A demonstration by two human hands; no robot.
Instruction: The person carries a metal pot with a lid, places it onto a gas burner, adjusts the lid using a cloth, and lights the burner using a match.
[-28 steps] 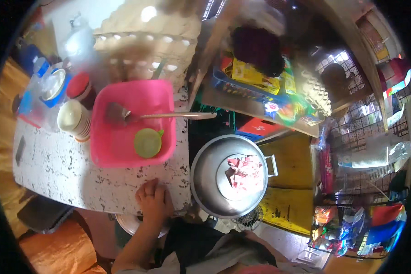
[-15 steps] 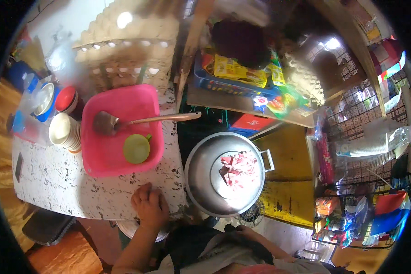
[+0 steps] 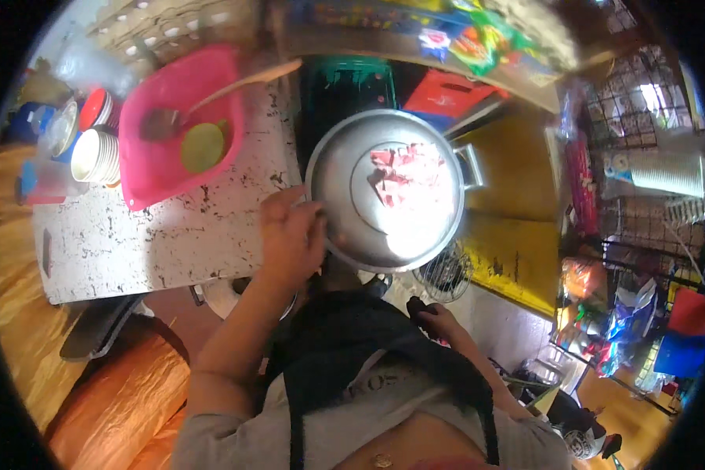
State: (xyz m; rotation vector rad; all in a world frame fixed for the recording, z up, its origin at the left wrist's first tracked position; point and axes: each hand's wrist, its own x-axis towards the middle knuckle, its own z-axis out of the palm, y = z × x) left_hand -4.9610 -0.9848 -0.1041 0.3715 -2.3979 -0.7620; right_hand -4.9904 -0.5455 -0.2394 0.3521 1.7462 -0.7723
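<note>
1. A right hand (image 3: 437, 319) is seen low down, nearest to the body and below the big silver pot (image 3: 388, 188). It is closed around a small dark thing (image 3: 417, 306). What that dark thing is cannot be told.
2. A left hand (image 3: 291, 235) is seen just left of the pot. Its fingers are laid on the pot's left edge and are partly curled. Whether the edge is really gripped cannot be told.
3. The pot is covered by a round silver lid. A crumpled pink and red cloth (image 3: 403, 174) is laid on top of the lid. A small handle (image 3: 472, 164) is seen on the pot's right side.
4. A small round wire fan (image 3: 446, 272) is seen just below the pot, to the right.
5. A white, chipped table (image 3: 157, 243) is found left of the pot.
6. A pink tub (image 3: 160, 153) is set on the table, up and left of the pot. A green lid (image 3: 202, 147) and a long-handled ladle (image 3: 211, 94) are lying in it.
7. A stack of white cups (image 3: 95, 155) is placed just left of the tub, farther from the pot.
8. A red box (image 3: 446, 92) is seen above the pot.
</note>
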